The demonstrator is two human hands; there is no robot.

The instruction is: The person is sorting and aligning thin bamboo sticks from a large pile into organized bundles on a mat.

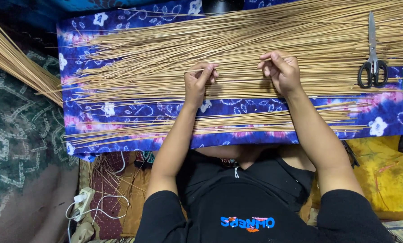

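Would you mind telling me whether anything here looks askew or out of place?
Mostly tidy. A few thin sticks lie apart from the main pile, splayed on the blue floral cloth. The scissors rest on top of the pile. Both hands pinch single sticks.

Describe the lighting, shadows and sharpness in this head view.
Head view: light is soft and even, no glare on the sticks; the left hand and right hand cast faint shadows on them; hands and scissors look sharp; the left edge and top corner fall dark; the cloth edge bows slightly, suggesting wide-angle distortion.
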